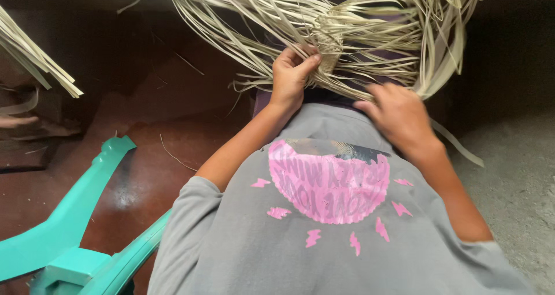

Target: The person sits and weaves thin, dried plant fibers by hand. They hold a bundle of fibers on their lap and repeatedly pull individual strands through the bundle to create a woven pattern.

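A bundle of pale dried leaf strips (370, 34) fans out across my lap, with a small woven patch (329, 43) at its middle. My left hand (291, 75) pinches strips right at the edge of that woven patch, thumb up against it. My right hand (399, 115) lies on the strips lower right, fingers curled around a few of them; it is blurred. My grey shirt (324, 237) with a pink print fills the lower frame.
A turquoise plastic chair frame (69, 225) stands at lower left on a reddish-brown floor (156, 156). More loose strips (34, 58) hang at the upper left. Rough grey concrete (514, 179) lies to the right.
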